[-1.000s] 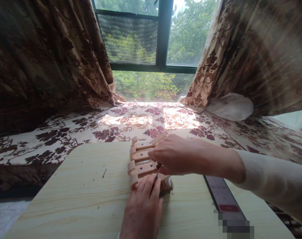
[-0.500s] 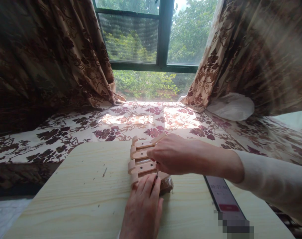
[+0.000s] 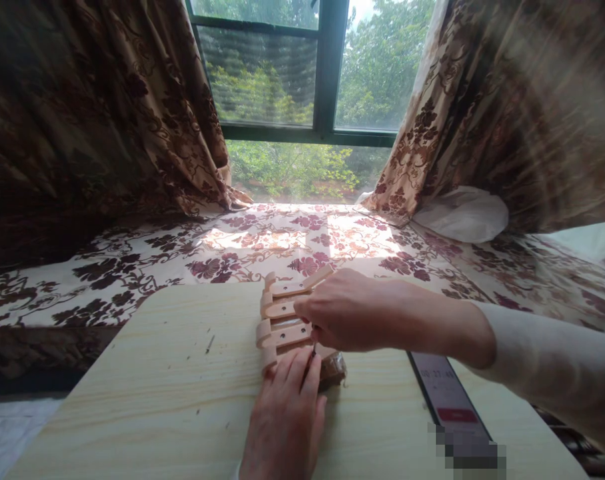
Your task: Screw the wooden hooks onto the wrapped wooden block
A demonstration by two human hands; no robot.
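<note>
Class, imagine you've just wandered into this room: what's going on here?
A person is working at a table. The left hand lies over the near end of some pale strips dotted with dark screw heads. The right hand grips a thin tool, pointing down by the left fingers; its tip is hard to make out. A brown block shows beside them, and a phone lies to the right.

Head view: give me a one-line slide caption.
Left hand resting on tan slats, right hand gripping a thin tool over them, phone on the table.
</note>
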